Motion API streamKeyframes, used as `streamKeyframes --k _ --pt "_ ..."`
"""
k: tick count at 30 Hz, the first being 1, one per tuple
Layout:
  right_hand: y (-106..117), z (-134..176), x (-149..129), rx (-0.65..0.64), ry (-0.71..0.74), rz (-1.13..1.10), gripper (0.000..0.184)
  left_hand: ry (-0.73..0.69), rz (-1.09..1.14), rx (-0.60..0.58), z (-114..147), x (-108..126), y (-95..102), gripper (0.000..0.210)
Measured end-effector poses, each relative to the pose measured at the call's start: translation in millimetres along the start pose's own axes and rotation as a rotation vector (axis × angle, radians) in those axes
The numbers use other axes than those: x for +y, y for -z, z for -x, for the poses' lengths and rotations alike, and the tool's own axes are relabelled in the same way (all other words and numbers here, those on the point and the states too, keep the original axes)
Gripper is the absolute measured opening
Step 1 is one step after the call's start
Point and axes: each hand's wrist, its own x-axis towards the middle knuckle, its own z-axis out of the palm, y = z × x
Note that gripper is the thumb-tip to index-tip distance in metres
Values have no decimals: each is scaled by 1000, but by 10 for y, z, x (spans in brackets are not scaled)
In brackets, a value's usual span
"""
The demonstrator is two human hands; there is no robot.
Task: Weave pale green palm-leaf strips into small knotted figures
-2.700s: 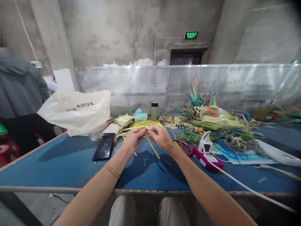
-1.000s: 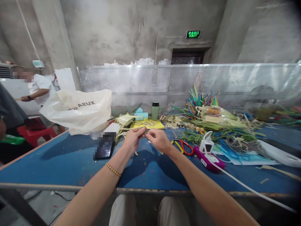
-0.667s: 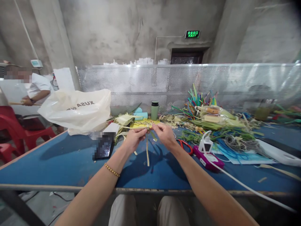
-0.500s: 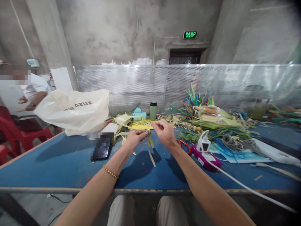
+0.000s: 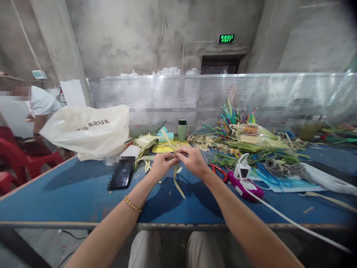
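Pale green-yellow husk strips [image 5: 179, 189] are pinched between my two hands over the blue table. My left hand [image 5: 161, 165] is closed on them, thumb against the fingers, and wears a beaded gold bracelet on the wrist. My right hand [image 5: 192, 160] meets it fingertip to fingertip, closed on the same strips. One flat end sticks up past the fingers to the upper left, and another dangles below, curling to the right. The exact crossing of the strips is hidden by the fingers. Behind my hands lies a yellow sheet [image 5: 159, 148] among loose husks [image 5: 146, 140].
A phone [image 5: 122, 174] and a large white bag [image 5: 92, 128] lie left. Red-handled scissors [image 5: 219, 172], a purple power strip [image 5: 248, 189] with a white charger [image 5: 242, 169], and tangled cords [image 5: 281, 168] lie right. A green bottle [image 5: 182, 131] stands behind. A person [image 5: 41, 102] bends at far left.
My right hand has come left and down to join my left hand at the strips. One strip end now points upward. The person at the left has bent lower.
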Motion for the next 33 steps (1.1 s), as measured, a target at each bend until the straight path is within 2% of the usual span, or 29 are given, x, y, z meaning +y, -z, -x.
streamKeyframes --k 5,9,13,19,24,26,28,31,33 --pt "34 -25 16 -64 -117 -194 15 125 178 29 19 27 -16 27" --pt "31 -33 22 -92 -195 -352 15 178 229 16 32 35 -8 25" --pt "33 -33 28 -137 -239 -477 13 176 220 -46 42 62 13 21" --pt "61 -38 71 -178 -147 -429 13 144 227 -140 61 124 50 19" --pt "38 -31 88 -198 -271 -515 16 132 241 -201 67 89 52 19" --pt "16 -32 103 -174 -283 -492 17 132 262 -196 65 77 46 20" --pt "4 -42 128 -94 -265 -406 19 141 329 -157 55 68 41 21" --pt "16 -62 152 99 -249 -235 26 196 498 -28 24 50 43 20" --pt "27 -68 139 108 -301 -218 35 228 570 62 2 33 48 19"
